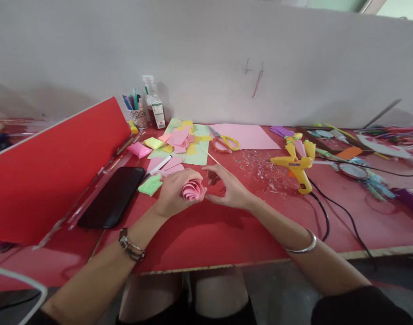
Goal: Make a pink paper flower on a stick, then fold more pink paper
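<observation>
A pink paper rose [192,189] with spiralling petals sits in my left hand [172,192], whose fingers wrap round it. Just to its right is my right hand [228,187], fingers curved and apart, holding nothing that I can see. A thin pale stick [210,155] shows beyond the hands; whether it joins the rose I cannot tell. Behind my left hand lie pink paper pieces [167,166] and a white marker [160,164]. A green packet [150,184] rests close to my left wrist.
On the red table [206,243] are orange-and-yellow scissors [225,143], a pink sheet [252,135] and paper scraps [269,171]. A yellow glue gun [296,171] with its cord stands right. A black phone [113,197] and a red board [60,171] are left; a bottle [155,110] stands behind.
</observation>
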### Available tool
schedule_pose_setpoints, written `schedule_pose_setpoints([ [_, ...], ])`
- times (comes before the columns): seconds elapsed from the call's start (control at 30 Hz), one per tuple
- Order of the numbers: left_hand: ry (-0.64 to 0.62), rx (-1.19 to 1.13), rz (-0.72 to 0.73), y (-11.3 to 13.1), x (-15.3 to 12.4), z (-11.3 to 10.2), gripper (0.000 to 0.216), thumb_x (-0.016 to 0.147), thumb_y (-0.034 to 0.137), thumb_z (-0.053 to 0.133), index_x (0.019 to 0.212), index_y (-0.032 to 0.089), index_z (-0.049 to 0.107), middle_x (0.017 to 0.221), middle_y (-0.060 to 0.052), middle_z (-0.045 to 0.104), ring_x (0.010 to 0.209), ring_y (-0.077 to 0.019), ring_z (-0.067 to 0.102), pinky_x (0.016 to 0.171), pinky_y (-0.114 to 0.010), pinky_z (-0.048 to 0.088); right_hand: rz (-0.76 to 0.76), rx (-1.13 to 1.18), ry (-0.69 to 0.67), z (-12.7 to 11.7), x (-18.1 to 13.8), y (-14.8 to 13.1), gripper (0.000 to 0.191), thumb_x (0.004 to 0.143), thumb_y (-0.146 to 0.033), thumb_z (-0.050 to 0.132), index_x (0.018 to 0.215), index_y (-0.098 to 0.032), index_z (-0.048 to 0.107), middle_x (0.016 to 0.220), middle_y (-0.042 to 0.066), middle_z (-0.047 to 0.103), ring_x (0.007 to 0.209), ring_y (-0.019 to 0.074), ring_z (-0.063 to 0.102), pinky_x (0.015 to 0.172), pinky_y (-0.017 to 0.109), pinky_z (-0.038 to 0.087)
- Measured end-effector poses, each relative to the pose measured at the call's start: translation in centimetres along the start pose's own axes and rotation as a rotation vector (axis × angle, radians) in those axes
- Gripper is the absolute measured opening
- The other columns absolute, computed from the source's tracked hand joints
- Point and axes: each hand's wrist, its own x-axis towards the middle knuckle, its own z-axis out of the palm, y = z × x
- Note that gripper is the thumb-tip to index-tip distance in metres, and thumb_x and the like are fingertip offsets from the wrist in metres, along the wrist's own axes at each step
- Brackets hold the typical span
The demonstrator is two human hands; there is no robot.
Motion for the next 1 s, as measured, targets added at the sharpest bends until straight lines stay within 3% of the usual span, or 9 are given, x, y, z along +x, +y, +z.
schedule_pose_setpoints([
  [0.1, -0.012, -0.007, -0.108, 0.2, 0.0, 0.0, 0.011, 0.069, 0.031, 0.051, 0.071, 0.021, 0.049, 0.068, 0.001, 0.061, 0.061, -0.0118, 0.055, 0.061, -0.024, 0.044, 0.009, -0.018, -0.006, 0.0, 0.0, 0.1, 0.051, 0.068, -0.027, 0.059, 0.113, -0.021, 0.037, 0.094, 0.005, 0.048, 0.077, 0.0144, 0.05, 0.07, 0.033, 0.048],
  [0.5, 0.156, -0.219, -0.197, 0.1, 0.2, 0.6, 0.016, 0.064, 0.025, 0.061, 0.07, 0.019, 0.047, 0.065, 0.003, 0.054, 0.058, -0.0091, 0.051, 0.057, -0.021, 0.043, -0.01, -0.047, -0.034, -0.1, 0.0, 0.2, 0.045, 0.069, -0.025, 0.057, 0.11, -0.02, 0.04, 0.091, 0.004, 0.048, 0.076, 0.0138, 0.049, 0.07, 0.032, 0.046],
  [0.67, 0.192, -0.352, -0.34, -0.2, 0.6, 0.8, 0.013, 0.065, 0.022, 0.058, 0.068, 0.019, 0.046, 0.065, 0.003, 0.05, 0.06, -0.0087, 0.049, 0.059, -0.022, 0.043, -0.008, -0.056, -0.062, -0.2, 0.0, 0.2, 0.042, 0.07, -0.025, 0.056, 0.109, -0.02, 0.041, 0.091, 0.004, 0.048, 0.073, 0.0127, 0.049, 0.07, 0.031, 0.046],
  [0.87, 0.268, -0.649, -0.602, -1.1, 1.0, 1.2, 0.015, 0.063, 0.022, 0.057, 0.071, 0.019, 0.044, 0.05, 0.009, 0.044, 0.042, -0.0048, 0.04, 0.044, -0.018, 0.036, 0.015, -0.083, -0.109, -0.1, -0.1, 0.3, 0.041, 0.071, -0.024, 0.055, 0.109, -0.017, 0.042, 0.09, 0.005, 0.048, 0.072, 0.0118, 0.049, 0.071, 0.03, 0.045],
  [1.0, 0.353, -0.999, -0.771, -1.4, 1.3, 1.3, 0.014, 0.061, 0.022, 0.058, 0.065, 0.018, 0.045, 0.043, 0.011, 0.039, 0.037, -0.0021, 0.033, 0.04, -0.015, 0.03, 0.025, -0.089, -0.142, -0.1, -0.1, 0.4, 0.039, 0.072, -0.025, 0.054, 0.108, -0.017, 0.043, 0.091, 0.004, 0.048, 0.071, 0.0111, 0.049, 0.07, 0.029, 0.045],
])
